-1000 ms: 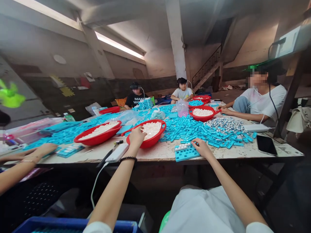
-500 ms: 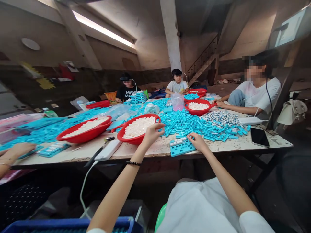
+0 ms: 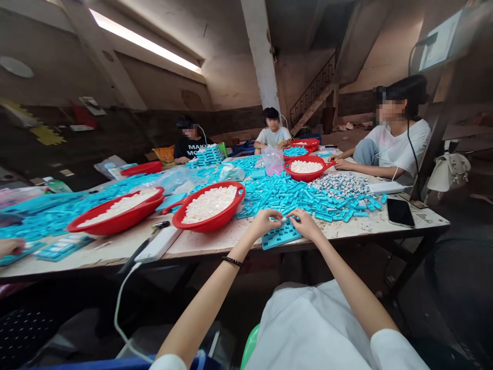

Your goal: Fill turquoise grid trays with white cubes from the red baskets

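Note:
Both my hands meet over a blue slotted tray (image 3: pixel 280 238) at the table's front edge. My left hand (image 3: pixel 266 224) is closed in a pinch at the tray's left far side; what its fingertips hold is too small to make out. Opposite it, my right hand (image 3: pixel 307 225) is also pinched, its fingertips at the tray's far edge, with the contents hidden. A bit of white shows between the two sets of fingertips. Left of my hands stands a red handled basket (image 3: pixel 208 226) full of small white pieces.
Loose blue pieces (image 3: pixel 277 192) are heaped behind the tray, beside small white-and-dark pieces (image 3: pixel 341 184). A second red basket (image 3: pixel 115 224), a white power bank (image 3: pixel 158 245) with a cable, and a phone (image 3: pixel 400 212) lie around. Co-workers sit around the table; one's hand (image 3: pixel 11 247) shows at left.
My left hand has moved from beside the red basket, right and down to the tray, near my right hand. The right hand stays at the tray. The view has shifted slightly.

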{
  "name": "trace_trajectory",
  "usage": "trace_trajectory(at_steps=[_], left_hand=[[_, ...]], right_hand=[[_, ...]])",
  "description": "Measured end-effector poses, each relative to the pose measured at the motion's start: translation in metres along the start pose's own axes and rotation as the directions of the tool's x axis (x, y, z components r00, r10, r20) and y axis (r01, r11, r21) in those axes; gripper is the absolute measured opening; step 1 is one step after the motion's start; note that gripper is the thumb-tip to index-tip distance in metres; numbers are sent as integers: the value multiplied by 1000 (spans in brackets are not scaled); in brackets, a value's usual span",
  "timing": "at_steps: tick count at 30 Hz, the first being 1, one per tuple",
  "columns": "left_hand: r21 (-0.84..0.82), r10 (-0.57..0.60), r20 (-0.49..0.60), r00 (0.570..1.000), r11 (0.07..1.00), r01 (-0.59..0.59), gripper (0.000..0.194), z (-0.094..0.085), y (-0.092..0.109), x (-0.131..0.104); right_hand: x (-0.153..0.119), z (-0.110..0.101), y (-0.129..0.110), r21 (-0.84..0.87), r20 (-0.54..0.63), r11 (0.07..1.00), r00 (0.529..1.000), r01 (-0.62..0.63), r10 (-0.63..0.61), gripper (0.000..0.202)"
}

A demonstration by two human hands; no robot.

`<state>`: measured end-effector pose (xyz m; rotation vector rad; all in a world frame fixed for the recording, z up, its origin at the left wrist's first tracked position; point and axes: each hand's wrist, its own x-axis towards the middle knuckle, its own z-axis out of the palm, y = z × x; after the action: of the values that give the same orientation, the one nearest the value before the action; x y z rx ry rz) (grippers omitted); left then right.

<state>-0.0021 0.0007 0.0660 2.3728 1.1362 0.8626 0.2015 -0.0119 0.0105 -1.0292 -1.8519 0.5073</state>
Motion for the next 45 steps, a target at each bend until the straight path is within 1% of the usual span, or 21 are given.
trace_trajectory(at_steps=[2, 9, 14, 17, 20, 23, 27, 30, 33, 35, 37, 39, 41, 43, 45], left_hand=[[40, 20, 5, 1000, 999, -20, 12, 1, 0, -1], [81, 38, -12, 999, 996, -37, 25, 4, -2, -8], [23, 33, -16, 999, 999, -32, 30, 3, -2, -10], [-69, -19, -58, 998, 998, 15, 30, 4, -2, -10], [-145, -47, -58, 997, 989, 39, 30, 5, -1, -13], [-141, -30, -37, 999, 990, 24, 28, 5, 2, -16], [-97, -7, -49, 999, 995, 2, 22, 8, 3, -19], [-64, 30, -75, 997, 997, -35, 19, 12, -1, -19], [-49, 78, -121, 990, 995, -85, 19, 18, -9, -19], [-46, 87, -160, 983, 994, -95, 21, 21, -15, -20], [-44, 85, -171, 982, 995, -94, 21, 23, -20, -21], [-53, 84, -158, 984, 994, -93, 20, 25, -23, -22], [-54, 79, -158, 984, 995, -89, 20, 27, -24, -23], [-33, 82, -178, 981, 995, -89, 20, 28, -23, -24], [0, 86, -193, 977, 996, -88, 19, 30, -21, -25]], right_hand=[[0, 1, 1, 2, -7, 1000, 1000, -4, 4, 24], [0, -1, -3, 20, -4, 999, 999, -32, 32, 26], [-1, -2, -6, 16, -3, 999, 999, -46, 46, 27], [-1, -1, -5, 12, -1, 999, 999, -38, 38, 27], [-1, 0, -4, 15, -2, 999, 999, -35, 35, 27], [-1, 0, -4, 22, 0, 999, 999, -45, 45, 27], [-1, -1, -6, 19, 3, 999, 999, -49, 49, 27], [-1, -1, -6, 9, 1, 999, 999, -47, 47, 27], [0, -1, -5, -5, 0, 999, 999, -43, 43, 27], [0, 0, -4, -12, 0, 999, 999, -39, 39, 27], [-1, 0, -3, -18, 0, 999, 999, -33, 33, 27], [-1, 0, -5, -38, 0, 999, 1000, -18, 18, 28], [-2, 1, -7, -108, -2, 994, 1000, 25, -25, 31], [-4, 3, -9, -213, 14, 972, 995, 103, -103, 38], [-6, 4, -11, -301, 65, 934, 981, 194, -182, 46]])
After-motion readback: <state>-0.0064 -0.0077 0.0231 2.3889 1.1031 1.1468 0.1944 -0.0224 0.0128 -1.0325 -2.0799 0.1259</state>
